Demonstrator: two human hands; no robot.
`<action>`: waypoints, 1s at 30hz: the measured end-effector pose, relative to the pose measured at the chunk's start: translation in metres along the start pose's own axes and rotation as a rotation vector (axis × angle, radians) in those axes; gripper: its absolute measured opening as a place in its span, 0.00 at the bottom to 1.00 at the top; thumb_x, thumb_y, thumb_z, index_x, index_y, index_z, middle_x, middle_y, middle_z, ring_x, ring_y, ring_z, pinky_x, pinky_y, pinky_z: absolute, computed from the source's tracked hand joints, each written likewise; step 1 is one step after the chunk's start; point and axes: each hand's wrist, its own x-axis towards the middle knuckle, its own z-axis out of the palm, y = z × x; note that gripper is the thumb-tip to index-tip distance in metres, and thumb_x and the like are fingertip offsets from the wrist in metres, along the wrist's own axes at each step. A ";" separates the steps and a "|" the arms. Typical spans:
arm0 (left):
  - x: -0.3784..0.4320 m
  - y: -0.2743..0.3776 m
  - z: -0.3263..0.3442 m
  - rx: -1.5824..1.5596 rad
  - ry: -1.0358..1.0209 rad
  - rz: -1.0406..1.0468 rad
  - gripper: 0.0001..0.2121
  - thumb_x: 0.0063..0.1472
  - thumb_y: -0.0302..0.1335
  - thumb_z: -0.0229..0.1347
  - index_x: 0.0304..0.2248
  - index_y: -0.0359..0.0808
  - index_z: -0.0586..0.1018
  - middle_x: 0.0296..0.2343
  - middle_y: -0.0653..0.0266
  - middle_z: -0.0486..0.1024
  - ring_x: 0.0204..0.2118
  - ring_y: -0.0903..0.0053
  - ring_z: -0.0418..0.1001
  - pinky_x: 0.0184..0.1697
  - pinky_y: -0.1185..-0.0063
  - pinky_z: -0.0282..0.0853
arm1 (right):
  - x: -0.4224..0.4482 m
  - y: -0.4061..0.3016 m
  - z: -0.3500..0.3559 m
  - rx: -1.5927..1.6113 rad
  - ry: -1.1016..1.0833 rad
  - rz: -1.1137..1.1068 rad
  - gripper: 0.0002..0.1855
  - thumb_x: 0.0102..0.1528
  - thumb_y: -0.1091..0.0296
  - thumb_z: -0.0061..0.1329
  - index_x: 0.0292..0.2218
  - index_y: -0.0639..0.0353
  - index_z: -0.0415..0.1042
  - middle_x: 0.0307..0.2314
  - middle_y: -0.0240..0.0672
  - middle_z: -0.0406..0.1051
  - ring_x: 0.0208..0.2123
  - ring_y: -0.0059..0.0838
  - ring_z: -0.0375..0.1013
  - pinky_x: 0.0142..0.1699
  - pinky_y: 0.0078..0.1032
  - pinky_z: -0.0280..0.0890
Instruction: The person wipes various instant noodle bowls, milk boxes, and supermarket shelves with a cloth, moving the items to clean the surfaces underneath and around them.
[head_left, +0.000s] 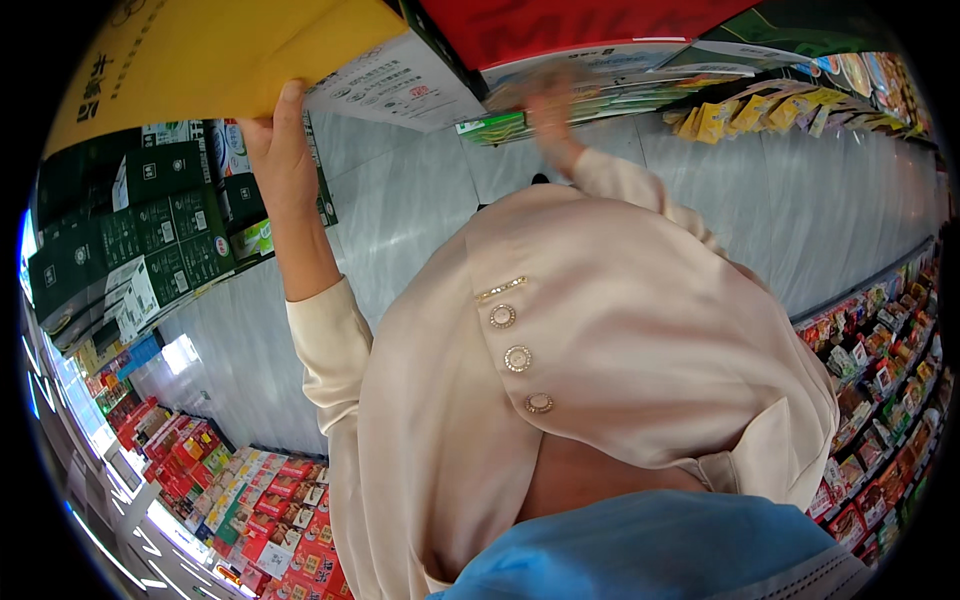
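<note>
My left hand (283, 150) is at the near lower edge of a large yellow carton (247, 56), its thumb against the carton and its other fingers mostly hidden. The carton's white side panel (397, 79) bears small print. My right hand (553, 105) is blurred, in front of the lower edge of a red box (585, 22) that bears large lettering. Whether it touches the box or holds anything cannot be made out. Just below the red box lie stacked flat packs with green edges (491, 129).
Dark green cartons (161, 225) are stacked at the left. Yellow pouches (716, 120) hang at the upper right. Shelves of small packets (877, 390) run along the right, and red gift boxes (292, 502) stand at the lower left. Grey tile floor (397, 195) lies between.
</note>
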 end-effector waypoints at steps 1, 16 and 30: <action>-0.004 -0.003 -0.008 -0.008 0.026 -0.035 0.19 0.63 0.28 0.54 0.50 0.32 0.65 0.43 0.66 0.68 0.43 0.81 0.64 0.50 0.80 0.59 | -0.023 -0.052 0.008 0.146 -0.320 0.218 0.19 0.50 0.65 0.52 0.39 0.68 0.64 0.29 0.45 0.68 0.32 0.38 0.67 0.41 0.34 0.64; -0.006 -0.017 -0.019 -0.039 0.045 -0.007 0.16 0.63 0.26 0.53 0.49 0.31 0.67 0.44 0.64 0.70 0.46 0.79 0.66 0.54 0.79 0.57 | 0.090 0.057 -0.088 -1.338 -0.552 -0.160 0.12 0.48 0.70 0.49 0.37 0.59 0.75 0.35 0.46 0.75 0.40 0.44 0.73 0.45 0.41 0.66; -0.007 -0.017 -0.022 -0.046 -0.042 -0.010 0.22 0.65 0.30 0.51 0.55 0.34 0.59 0.51 0.59 0.63 0.54 0.73 0.61 0.60 0.71 0.52 | 0.104 0.016 -0.107 0.152 0.150 0.216 0.15 0.54 0.75 0.46 0.44 0.58 0.65 0.37 0.42 0.70 0.41 0.39 0.69 0.48 0.41 0.65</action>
